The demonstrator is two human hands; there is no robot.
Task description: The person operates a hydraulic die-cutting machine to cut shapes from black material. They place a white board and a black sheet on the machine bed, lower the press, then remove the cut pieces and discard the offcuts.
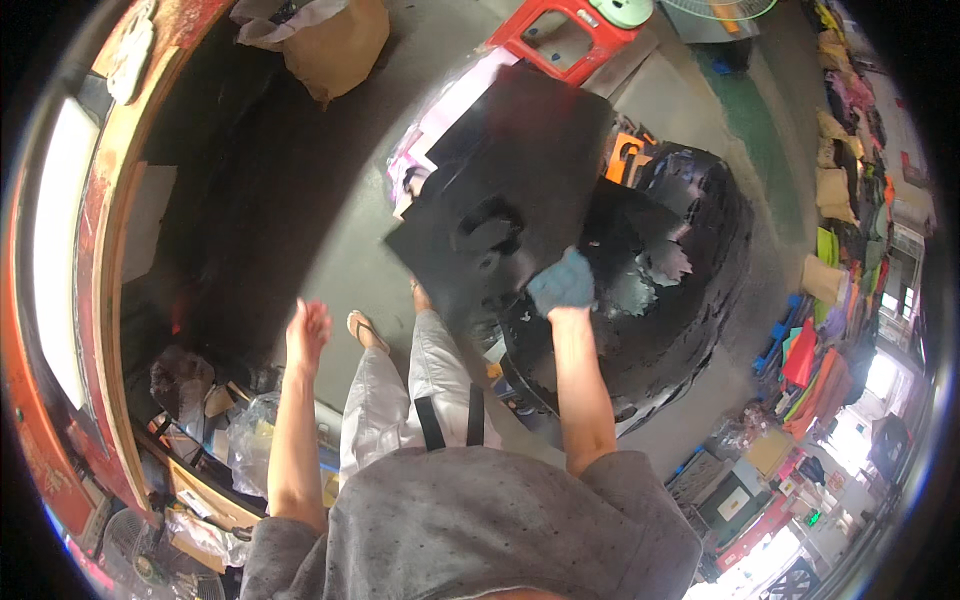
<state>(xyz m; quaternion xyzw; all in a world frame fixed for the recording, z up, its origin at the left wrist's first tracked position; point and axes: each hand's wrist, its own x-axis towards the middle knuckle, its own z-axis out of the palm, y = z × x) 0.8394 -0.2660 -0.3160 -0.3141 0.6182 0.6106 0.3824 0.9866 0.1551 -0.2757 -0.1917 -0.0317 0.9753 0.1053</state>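
Note:
My right hand, in a blue-grey glove, closes on the near right edge of a large black sheet. The sheet looks stiff and flat, with cut-out shapes near its middle; motion smears part of it. Beside that hand, on the right, lies a big rounded heap of black scrap material with torn, shiny patches. My left hand is bare and hangs apart on the left, over the floor, its fingers loosely spread and holding nothing.
A red plastic stool stands beyond the sheet, with a fan at the far edge. An open sack sits at the far left. Orange cut pieces lie by the heap. Colourful stacked material lines the right side. A wooden-edged table runs along the left.

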